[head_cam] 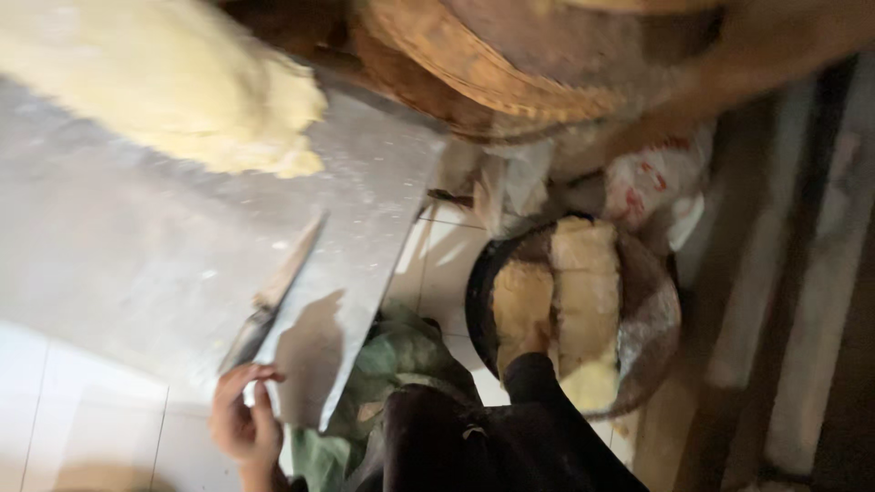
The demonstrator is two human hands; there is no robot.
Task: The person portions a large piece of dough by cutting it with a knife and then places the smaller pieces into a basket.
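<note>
The left hand (244,424) is curling its grip around a knife (278,296) on the counter (109,255); the right hand (531,342) is pressing dough (583,301) in a bowl (652,319), its grip hidden.

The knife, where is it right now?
In the head view, the knife lies at lower left on the metal sheet, its handle at the left hand, below the dough pile.

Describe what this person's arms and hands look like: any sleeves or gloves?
Both hands are bare, with no gloves, rings or watch showing. The left hand has its wrist uncovered, with no sleeve in view. The right hand comes out of a long, dark sleeve that reaches the wrist. The picture is blurred, so finer detail cannot be made out.
</note>
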